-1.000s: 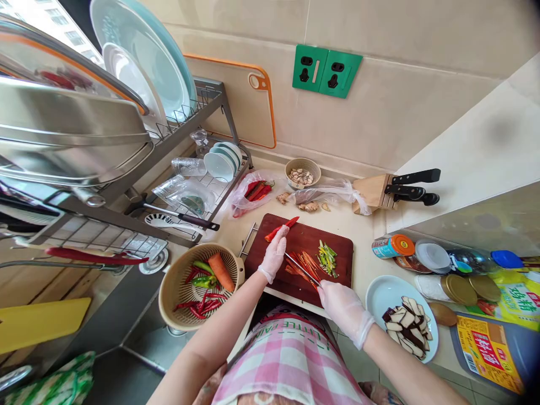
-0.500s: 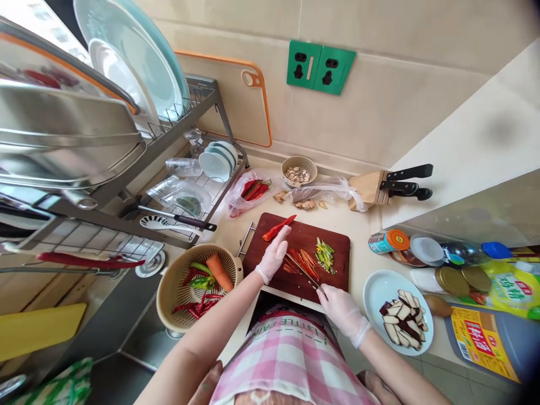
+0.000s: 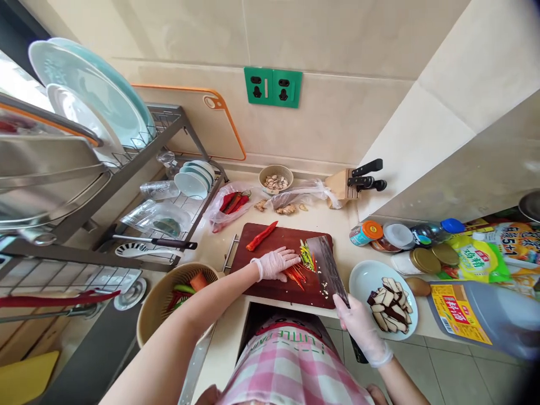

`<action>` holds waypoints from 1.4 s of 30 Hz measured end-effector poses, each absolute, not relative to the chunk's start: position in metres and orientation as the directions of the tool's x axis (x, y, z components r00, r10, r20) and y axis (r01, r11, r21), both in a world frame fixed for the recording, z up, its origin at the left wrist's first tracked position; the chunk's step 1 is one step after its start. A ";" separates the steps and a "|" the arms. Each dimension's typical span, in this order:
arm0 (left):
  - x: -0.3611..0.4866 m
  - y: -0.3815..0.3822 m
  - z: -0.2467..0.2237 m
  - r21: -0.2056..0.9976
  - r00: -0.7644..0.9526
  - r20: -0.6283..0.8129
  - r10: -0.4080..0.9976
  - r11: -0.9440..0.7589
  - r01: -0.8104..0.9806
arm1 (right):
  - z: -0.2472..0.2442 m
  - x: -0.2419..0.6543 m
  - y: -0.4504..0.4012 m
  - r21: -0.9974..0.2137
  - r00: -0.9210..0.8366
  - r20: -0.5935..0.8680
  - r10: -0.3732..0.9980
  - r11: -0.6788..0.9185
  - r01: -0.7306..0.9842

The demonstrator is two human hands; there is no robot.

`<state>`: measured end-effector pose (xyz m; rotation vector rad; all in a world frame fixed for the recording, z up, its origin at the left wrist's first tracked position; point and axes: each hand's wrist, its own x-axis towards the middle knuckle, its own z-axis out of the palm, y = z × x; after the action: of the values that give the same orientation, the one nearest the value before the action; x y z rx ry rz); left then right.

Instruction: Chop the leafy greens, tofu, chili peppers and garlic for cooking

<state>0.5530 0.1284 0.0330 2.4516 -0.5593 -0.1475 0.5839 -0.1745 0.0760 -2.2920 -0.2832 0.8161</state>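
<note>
On the dark red cutting board, my gloved left hand lies flat, fingers stretched toward the shredded red pepper. My gloved right hand is closed round the handle of a cleaver, whose broad blade lies tilted over the board's right part. Green and yellow shreds sit between my left fingertips and the blade, with pale seeds scattered near it. A larger piece of red pepper rests at the board's upper left.
Left of the board stand a colander of vegetables and a dish rack. Behind are bagged red peppers, a garlic basket and a knife block. A plate of sliced eggplant, jars and a large bottle are right.
The view has shifted. My left hand has come down flat beside the shreds. My right hand has moved right with the cleaver, whose blade now shows its broad side near the green shreds.
</note>
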 end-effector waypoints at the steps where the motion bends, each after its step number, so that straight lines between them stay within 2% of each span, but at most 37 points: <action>1: 0.550 0.125 0.029 0.573 0.908 0.054 -0.416 -0.731 -0.369 | 0.075 0.583 -0.176 -0.670 0.779 -0.482 0.401 -0.741 -0.033; 5: 0.520 0.108 0.017 0.452 0.965 0.094 -0.245 -0.853 -0.260 | 0.074 0.581 -0.176 -0.645 0.741 -0.547 0.389 -0.760 -0.078; 11: 0.498 0.064 0.012 0.296 0.971 0.122 0.204 -0.942 0.161 | 0.081 0.583 -0.159 -0.603 0.689 -0.610 0.392 -0.793 -0.082; 13: 0.501 0.051 0.013 0.281 0.927 0.128 0.353 -0.909 0.307 | 0.088 0.584 -0.152 -0.575 0.691 -0.600 0.404 -0.818 -0.021; 16: 0.505 0.039 0.015 0.320 0.877 0.118 0.466 -0.854 0.411 | 0.101 0.586 -0.141 -0.508 0.697 -0.550 0.461 -0.847 0.160; 20: 0.503 0.035 0.018 0.420 0.877 0.098 0.471 -0.818 0.393 | 0.114 0.584 -0.124 -0.351 0.696 -0.524 0.491 -0.869 0.349; 23: 0.501 0.036 0.019 0.455 0.901 0.090 0.424 -0.823 0.341 | 0.113 0.579 -0.110 -0.253 0.679 -0.557 0.477 -0.877 0.409; 26: 0.500 0.037 0.019 0.449 0.909 0.106 0.402 -0.835 0.317 | 0.102 0.575 -0.096 -0.208 0.698 -0.542 0.468 -0.880 0.428; 29: 0.503 0.039 0.018 0.451 0.911 0.113 0.397 -0.837 0.309 | 0.090 0.578 -0.089 -0.208 0.722 -0.508 0.471 -0.880 0.427; 32: 0.511 0.040 0.018 0.454 0.917 0.094 0.388 -0.836 0.307 | 0.085 0.588 -0.096 -0.276 0.726 -0.507 0.465 -0.885 0.374; 37: 0.519 0.042 0.030 0.475 0.905 0.050 0.423 -0.807 0.351 | 0.102 0.593 -0.117 -0.319 0.764 -0.460 0.452 -0.887 0.333; 40: 0.509 0.046 0.038 0.521 0.879 0.077 0.470 -0.771 0.367 | 0.114 0.585 -0.120 -0.323 0.739 -0.478 0.474 -0.878 0.354; 42: 0.500 0.049 0.039 0.555 0.896 0.079 0.437 -0.766 0.325 | 0.118 0.579 -0.117 -0.324 0.719 -0.510 0.472 -0.880 0.347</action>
<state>0.5002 0.0494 0.0387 2.5114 0.5485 0.2747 0.5789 -0.1175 0.1180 -2.7184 -0.6561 0.8908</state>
